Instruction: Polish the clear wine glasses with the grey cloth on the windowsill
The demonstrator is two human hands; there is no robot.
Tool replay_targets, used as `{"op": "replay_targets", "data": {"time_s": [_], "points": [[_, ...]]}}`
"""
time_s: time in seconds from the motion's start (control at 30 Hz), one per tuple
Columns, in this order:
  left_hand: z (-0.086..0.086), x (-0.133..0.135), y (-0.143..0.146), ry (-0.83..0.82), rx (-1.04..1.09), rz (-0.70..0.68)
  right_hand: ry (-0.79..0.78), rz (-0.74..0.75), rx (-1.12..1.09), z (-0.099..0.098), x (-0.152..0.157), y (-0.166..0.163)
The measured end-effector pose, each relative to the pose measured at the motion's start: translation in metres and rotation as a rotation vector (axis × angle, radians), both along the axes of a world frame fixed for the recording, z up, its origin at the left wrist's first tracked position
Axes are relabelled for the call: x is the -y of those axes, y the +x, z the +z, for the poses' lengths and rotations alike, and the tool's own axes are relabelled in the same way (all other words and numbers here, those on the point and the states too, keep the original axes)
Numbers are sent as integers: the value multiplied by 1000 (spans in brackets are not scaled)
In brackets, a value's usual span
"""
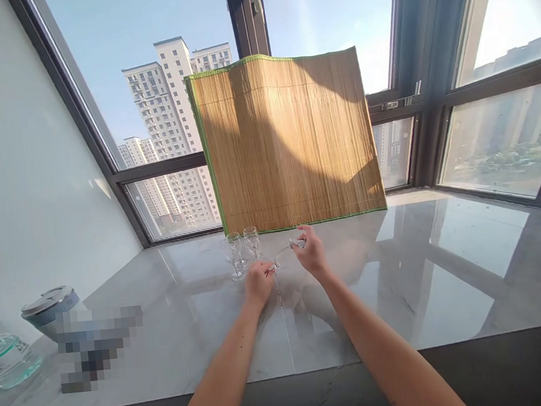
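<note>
Both my hands hold one clear stemmed glass point(284, 252) tilted on its side just above the marble counter point(446, 263). My left hand point(258, 283) is closed around the lower end of it. My right hand point(310, 250) pinches the upper end. Just left of my hands, three small clear stemmed glasses point(239, 250) stand upright together on the counter. Behind them a bamboo mat with a green edge point(289, 144) leans upright against the window.
A lidded container point(49, 304) and a plastic water bottle point(2, 356) sit at the counter's far left by the white wall. A blurred patch point(93, 345) lies beside them. Dark window frames point(413, 102) run along the back. The counter's dark front edge point(502, 359) is near me.
</note>
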State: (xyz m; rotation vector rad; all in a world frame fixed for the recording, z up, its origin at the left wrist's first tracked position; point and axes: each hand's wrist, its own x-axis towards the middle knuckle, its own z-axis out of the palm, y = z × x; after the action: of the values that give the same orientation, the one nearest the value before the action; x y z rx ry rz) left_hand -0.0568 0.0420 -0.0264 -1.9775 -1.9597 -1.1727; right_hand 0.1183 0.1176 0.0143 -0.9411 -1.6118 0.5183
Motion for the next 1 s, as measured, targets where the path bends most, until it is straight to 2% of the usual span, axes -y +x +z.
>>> {"op": "replay_targets", "data": {"time_s": [0.2, 0.37, 0.47, 0.53, 0.67, 0.77, 0.83, 0.9, 1.0], "points": [[-3, -3, -4, 1, -1, 35, -381, 338, -48, -6, -11, 7], [-2, 1, -5, -16, -27, -23, -550, 631, -25, 1, -5, 17], [-1, 2, -5, -27, -2, -44, -614, 768, -108, 7, 0, 23], [-1, 2, -5, -21, 38, -48, -634, 808, -200, 9, 2, 24], [-2, -1, -2, -7, 125, -53, -635, 763, -415, 5, -1, 22], [-2, -5, 0, 25, 190, -48, -619, 580, -555, -1, -7, 15], [-1, -6, 2, 70, 222, -25, -609, 444, -591, -6, -10, 10], [1, -6, 3, 106, 242, -18, -593, 370, -602, -9, -12, 5], [4, -5, 6, 52, 302, -140, -579, 283, -638, -12, -13, 1]]}}
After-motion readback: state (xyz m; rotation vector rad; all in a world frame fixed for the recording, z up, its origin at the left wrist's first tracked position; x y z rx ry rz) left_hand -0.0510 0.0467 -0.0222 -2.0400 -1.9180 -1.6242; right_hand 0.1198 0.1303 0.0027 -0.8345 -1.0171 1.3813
